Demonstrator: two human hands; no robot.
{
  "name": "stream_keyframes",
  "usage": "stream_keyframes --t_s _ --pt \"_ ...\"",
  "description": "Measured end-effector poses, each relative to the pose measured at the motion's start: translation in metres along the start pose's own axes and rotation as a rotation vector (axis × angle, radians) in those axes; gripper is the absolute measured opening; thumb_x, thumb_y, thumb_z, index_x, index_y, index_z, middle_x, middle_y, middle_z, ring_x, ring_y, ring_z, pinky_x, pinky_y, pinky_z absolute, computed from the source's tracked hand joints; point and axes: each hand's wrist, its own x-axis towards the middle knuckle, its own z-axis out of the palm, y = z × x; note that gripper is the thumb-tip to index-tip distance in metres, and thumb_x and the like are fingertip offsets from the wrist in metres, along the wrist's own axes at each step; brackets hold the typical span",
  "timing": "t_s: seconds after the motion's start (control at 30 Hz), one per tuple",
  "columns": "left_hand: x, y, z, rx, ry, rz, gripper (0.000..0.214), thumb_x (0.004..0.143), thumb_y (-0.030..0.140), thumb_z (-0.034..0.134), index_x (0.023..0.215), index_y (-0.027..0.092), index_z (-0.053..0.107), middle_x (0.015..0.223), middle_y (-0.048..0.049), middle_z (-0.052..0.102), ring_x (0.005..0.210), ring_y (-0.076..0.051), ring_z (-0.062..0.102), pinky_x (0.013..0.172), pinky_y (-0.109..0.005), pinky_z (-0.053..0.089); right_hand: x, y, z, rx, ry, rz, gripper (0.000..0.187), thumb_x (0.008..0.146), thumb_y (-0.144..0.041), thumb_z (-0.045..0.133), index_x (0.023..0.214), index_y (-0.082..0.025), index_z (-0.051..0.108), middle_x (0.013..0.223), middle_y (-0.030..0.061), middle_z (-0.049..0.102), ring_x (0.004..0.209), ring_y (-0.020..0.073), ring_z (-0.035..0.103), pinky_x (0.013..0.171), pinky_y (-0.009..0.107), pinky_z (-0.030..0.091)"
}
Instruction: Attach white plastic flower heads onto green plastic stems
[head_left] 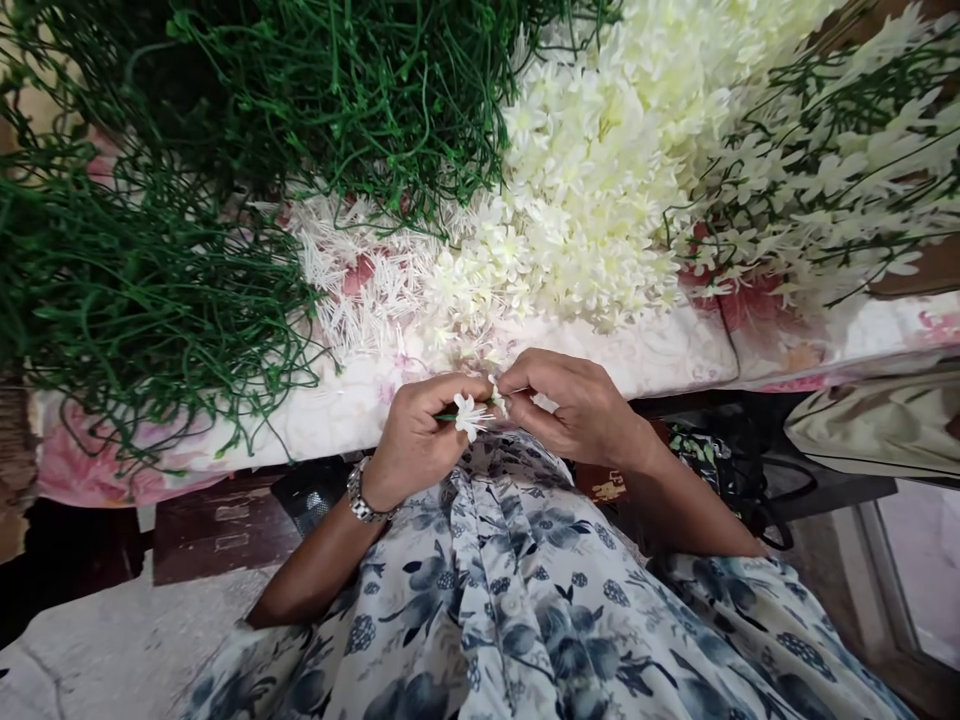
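Between thumb and fingers, my left hand pinches a green artificial flower stem. A small white artificial flower sits on it, just past the thumb. Meeting it from the right, my right hand has thumb and fingertips closed at a second small pale blossom. Whether that blossom is fixed to the same stem, I cannot tell. Both hands are close together above my lap, at the near edge of the flower-patterned cloth.
Heaped green plastic stems cover the left. Loose cream-white blossoms pile up in the middle, beside thin white pieces. Finished-looking stems with white flowers lie at the right. A black bag strap hangs below the edge.
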Motion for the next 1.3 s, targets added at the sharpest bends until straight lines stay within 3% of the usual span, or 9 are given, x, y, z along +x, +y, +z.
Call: stream_keyframes --t_s 0.13,0.4,0.53,0.67,0.97,1.13,1.3 --pt "-0.003 -0.004 0.002 0.033 0.044 0.02 0.022 0.065 0.003 0.052 0.079 0.015 0.064 0.075 -0.0014 0.067 0.063 -0.009 0.057 0.058 -0.019 0.044 0.002 0.0 -0.001 0.019 -0.013 0.018 0.01 0.083 -0.011 0.044 0.084 -0.014 0.053 0.073 0.0024 0.058 0.066 0.0088 0.052 0.059 0.02 0.041" --pt "-0.004 -0.007 0.009 0.112 0.143 0.18 0.028 0.061 -0.002 0.042 0.074 0.015 0.059 0.061 0.0025 0.054 0.055 -0.008 0.047 0.054 -0.02 0.038 0.001 0.002 0.008 0.03 0.024 0.0 0.01 0.08 -0.008 0.043 0.082 -0.015 0.051 0.069 0.0001 0.054 0.063 0.0082 0.048 0.057 0.02 0.039" --pt "-0.005 -0.006 0.011 0.175 0.186 0.197 0.029 0.06 -0.001 0.037 0.072 0.016 0.057 0.063 0.0016 0.055 0.056 -0.008 0.048 0.054 -0.02 0.038 0.0 0.0 0.014 0.017 0.053 0.005 0.01 0.08 -0.008 0.043 0.082 -0.014 0.05 0.069 0.0014 0.055 0.064 0.0087 0.049 0.058 0.02 0.04" --pt "-0.006 -0.007 0.012 0.198 0.196 0.163 0.026 0.059 0.0 0.039 0.071 0.016 0.056 0.059 0.0018 0.052 0.054 -0.009 0.045 0.052 -0.021 0.036 0.0 -0.001 0.016 0.021 0.069 0.021 0.01 0.08 -0.007 0.043 0.08 -0.013 0.051 0.068 0.0025 0.055 0.063 0.0088 0.049 0.056 0.02 0.039" --pt "-0.005 -0.009 0.013 0.218 0.19 0.145 0.015 0.073 0.008 0.044 0.073 0.015 0.057 0.061 -0.0004 0.054 0.056 -0.01 0.048 0.054 -0.022 0.037 0.003 0.002 0.02 0.082 0.064 0.032 0.012 0.08 -0.007 0.041 0.081 -0.016 0.05 0.069 0.001 0.052 0.064 0.0094 0.047 0.057 0.021 0.039" --pt "-0.004 -0.007 0.011 0.201 0.184 0.103 0.016 0.065 0.005 0.047 0.069 0.016 0.058 0.057 0.0011 0.053 0.053 -0.01 0.046 0.052 -0.021 0.037 0.001 0.006 0.019 0.079 0.058 -0.007 0.013 0.081 -0.007 0.043 0.086 -0.015 0.051 0.073 0.0029 0.054 0.069 0.0111 0.049 0.062 0.024 0.043" --pt "-0.004 -0.002 0.006 0.013 0.116 -0.001 0.016 0.065 0.007 0.051 0.073 0.016 0.061 0.063 0.0013 0.057 0.055 -0.009 0.049 0.052 -0.02 0.038 -0.002 0.001 0.01 0.046 0.062 -0.02 0.01 0.083 -0.01 0.047 0.09 -0.015 0.053 0.075 0.0033 0.056 0.071 0.0114 0.051 0.064 0.024 0.045"
